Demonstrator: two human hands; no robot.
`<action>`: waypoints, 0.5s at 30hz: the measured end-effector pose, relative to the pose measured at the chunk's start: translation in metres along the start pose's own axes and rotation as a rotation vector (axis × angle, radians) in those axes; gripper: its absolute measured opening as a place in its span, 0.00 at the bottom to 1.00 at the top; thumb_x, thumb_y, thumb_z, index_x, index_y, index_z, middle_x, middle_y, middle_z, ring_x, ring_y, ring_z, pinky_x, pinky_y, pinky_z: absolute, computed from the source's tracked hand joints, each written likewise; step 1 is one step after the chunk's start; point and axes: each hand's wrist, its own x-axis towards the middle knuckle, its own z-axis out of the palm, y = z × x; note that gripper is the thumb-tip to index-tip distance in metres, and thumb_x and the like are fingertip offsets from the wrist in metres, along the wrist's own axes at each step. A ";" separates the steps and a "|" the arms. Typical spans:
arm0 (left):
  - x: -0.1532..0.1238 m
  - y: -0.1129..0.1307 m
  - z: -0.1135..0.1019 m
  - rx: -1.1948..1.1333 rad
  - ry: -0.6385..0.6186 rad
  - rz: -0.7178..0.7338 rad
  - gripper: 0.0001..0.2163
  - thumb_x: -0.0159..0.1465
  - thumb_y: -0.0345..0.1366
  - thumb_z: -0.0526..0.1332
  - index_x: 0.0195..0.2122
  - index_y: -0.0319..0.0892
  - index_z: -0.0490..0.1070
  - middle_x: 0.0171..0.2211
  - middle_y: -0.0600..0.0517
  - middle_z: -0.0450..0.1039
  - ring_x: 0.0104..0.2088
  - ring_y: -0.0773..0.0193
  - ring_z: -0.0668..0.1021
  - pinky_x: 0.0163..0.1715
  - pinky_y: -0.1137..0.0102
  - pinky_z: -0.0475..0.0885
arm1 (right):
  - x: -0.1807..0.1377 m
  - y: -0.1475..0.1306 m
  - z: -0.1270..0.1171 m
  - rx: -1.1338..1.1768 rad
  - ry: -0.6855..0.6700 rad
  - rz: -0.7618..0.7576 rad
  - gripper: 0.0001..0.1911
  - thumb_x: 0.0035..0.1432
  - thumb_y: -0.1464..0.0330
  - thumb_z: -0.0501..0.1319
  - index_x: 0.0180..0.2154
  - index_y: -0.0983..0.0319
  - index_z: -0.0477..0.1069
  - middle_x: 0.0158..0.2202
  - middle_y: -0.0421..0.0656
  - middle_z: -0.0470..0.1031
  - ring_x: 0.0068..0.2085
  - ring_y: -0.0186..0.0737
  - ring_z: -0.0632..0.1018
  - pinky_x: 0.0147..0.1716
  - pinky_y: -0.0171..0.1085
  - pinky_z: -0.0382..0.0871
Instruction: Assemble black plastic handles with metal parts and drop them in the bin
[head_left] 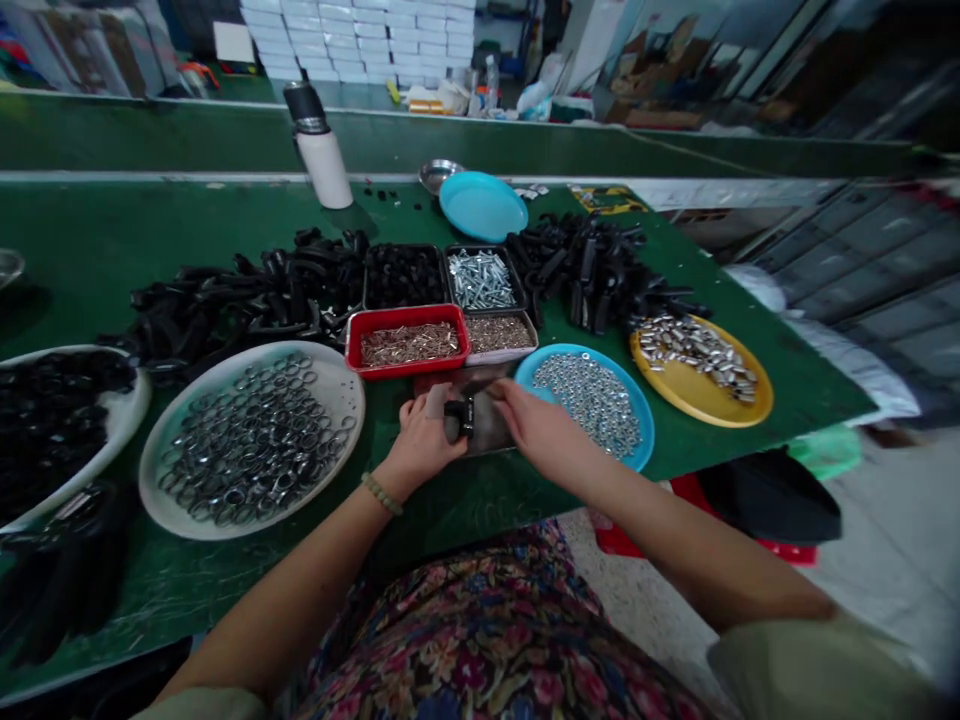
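My left hand (421, 442), with a pale cover on one finger and a beaded bracelet at the wrist, is closed on a small black part (466, 415) with a rounded, clamp-like end. My right hand (534, 428) is just right of it, fingers pinched together; what they hold, if anything, is too small to tell. Both hands are over a grey metal plate (491, 432) on the green table. Right behind them stand a red tray (352, 345) of thin copper-coloured pins and a pale tray (510, 352) of small copper-coloured pieces.
Left lies a white dish (154, 490) of metal rings; right, a blue plate (646, 440) of small nuts and a yellow plate (667, 390) of metal cylinders. Behind are black part piles (592, 265), a screw tray (484, 280), an empty-looking blue plate (484, 205) and a white bottle (328, 170).
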 end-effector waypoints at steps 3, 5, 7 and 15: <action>0.000 0.001 -0.001 0.107 -0.032 0.071 0.30 0.56 0.37 0.61 0.60 0.44 0.56 0.51 0.43 0.70 0.53 0.49 0.70 0.57 0.49 0.54 | -0.004 0.025 0.001 -0.113 -0.073 0.071 0.18 0.68 0.63 0.47 0.54 0.59 0.65 0.41 0.49 0.78 0.40 0.47 0.79 0.39 0.41 0.68; 0.002 0.001 -0.001 0.192 -0.068 0.170 0.25 0.58 0.34 0.59 0.58 0.46 0.63 0.51 0.43 0.70 0.53 0.48 0.70 0.59 0.47 0.51 | -0.012 0.050 -0.003 -0.216 0.023 0.163 0.19 0.68 0.62 0.45 0.57 0.58 0.62 0.47 0.49 0.76 0.43 0.46 0.78 0.41 0.40 0.68; 0.006 0.002 -0.002 0.184 -0.091 0.217 0.21 0.58 0.33 0.57 0.55 0.45 0.68 0.52 0.42 0.70 0.54 0.48 0.70 0.60 0.47 0.50 | -0.021 0.077 -0.008 -0.366 0.121 0.316 0.22 0.68 0.62 0.45 0.60 0.58 0.58 0.50 0.51 0.73 0.44 0.47 0.78 0.41 0.42 0.69; 0.027 0.024 -0.038 -1.324 -0.203 -0.484 0.25 0.57 0.53 0.56 0.50 0.41 0.69 0.46 0.42 0.74 0.44 0.51 0.77 0.45 0.56 0.73 | -0.020 0.186 -0.068 -0.476 0.213 0.533 0.19 0.67 0.66 0.48 0.53 0.61 0.70 0.52 0.53 0.72 0.53 0.46 0.72 0.51 0.39 0.65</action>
